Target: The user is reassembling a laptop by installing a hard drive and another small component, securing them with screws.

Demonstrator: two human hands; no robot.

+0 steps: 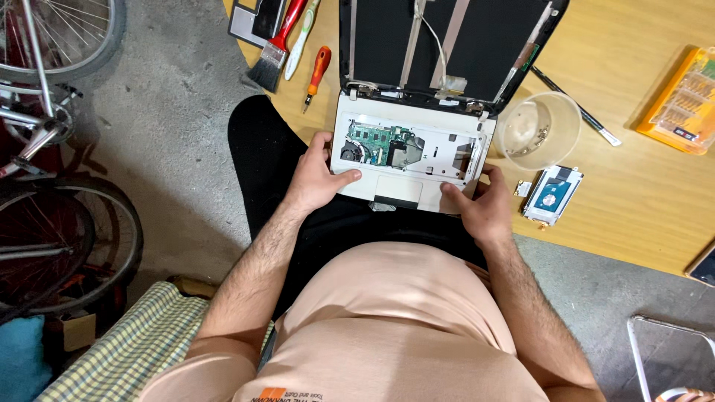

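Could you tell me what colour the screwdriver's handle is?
Orange, on the screwdriver; head view.

Laptop screen (447, 45), top centre: black panel, bezel off, pale cable strips down its back. Yellow bit case (684, 100), upper right, clear lid. Blue round label on silver drive (551, 197), right of centre. Dark phone screen (704, 266) at right edge. Orange print (287, 394) on shirt, bottom centre.
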